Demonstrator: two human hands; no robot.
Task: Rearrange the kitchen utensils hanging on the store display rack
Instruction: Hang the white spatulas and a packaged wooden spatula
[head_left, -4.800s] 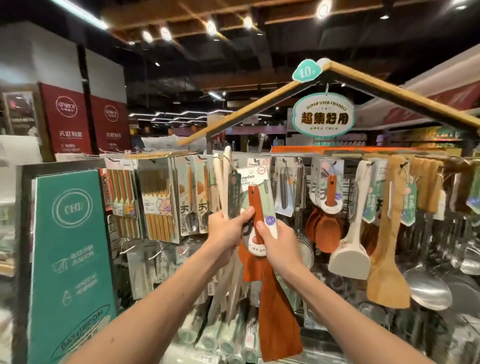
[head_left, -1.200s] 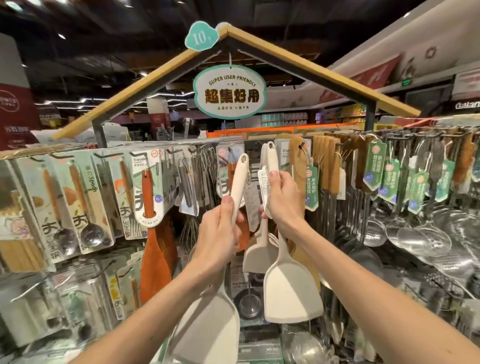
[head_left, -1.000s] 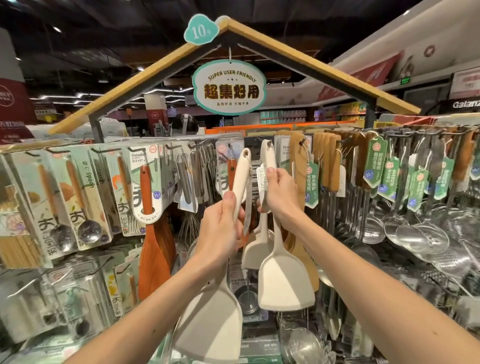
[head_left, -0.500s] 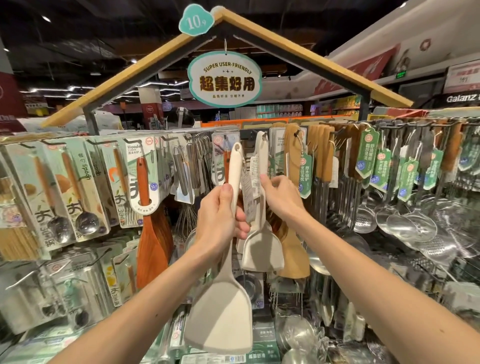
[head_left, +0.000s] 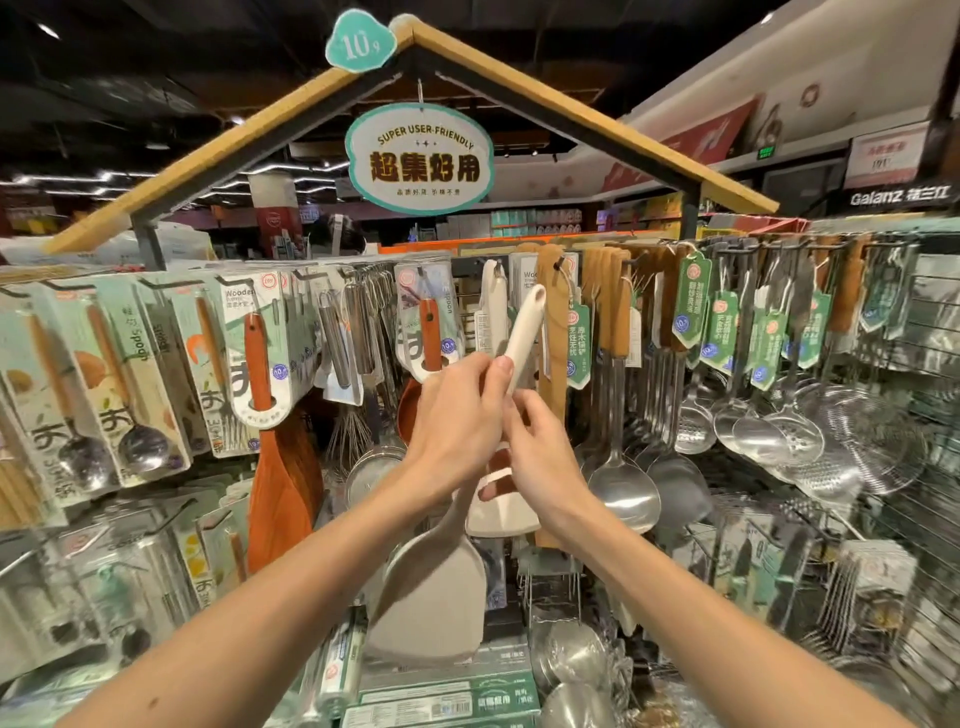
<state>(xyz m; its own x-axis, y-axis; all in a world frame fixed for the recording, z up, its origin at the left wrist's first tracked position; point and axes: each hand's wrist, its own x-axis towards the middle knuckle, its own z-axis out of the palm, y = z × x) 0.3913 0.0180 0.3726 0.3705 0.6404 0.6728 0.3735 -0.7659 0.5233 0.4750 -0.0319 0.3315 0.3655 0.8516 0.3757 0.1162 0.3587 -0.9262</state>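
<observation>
**Cream spatula off the hook, tilted toward its row**

My left hand (head_left: 457, 415) has its grip clamped on the handle of the cream spatula (head_left: 431, 597), blade low at frame centre, handle tip slanting up and right. My right hand (head_left: 540, 457) sits just beside it, fingers loosely curled at the handle; whether they pinch anything, I cannot tell. The matching white spatula (head_left: 498, 499) hangs just behind my hands. Its hook (head_left: 496, 267) lies above the handle tip, so I judge the hole must rise to meet it.
</observation>
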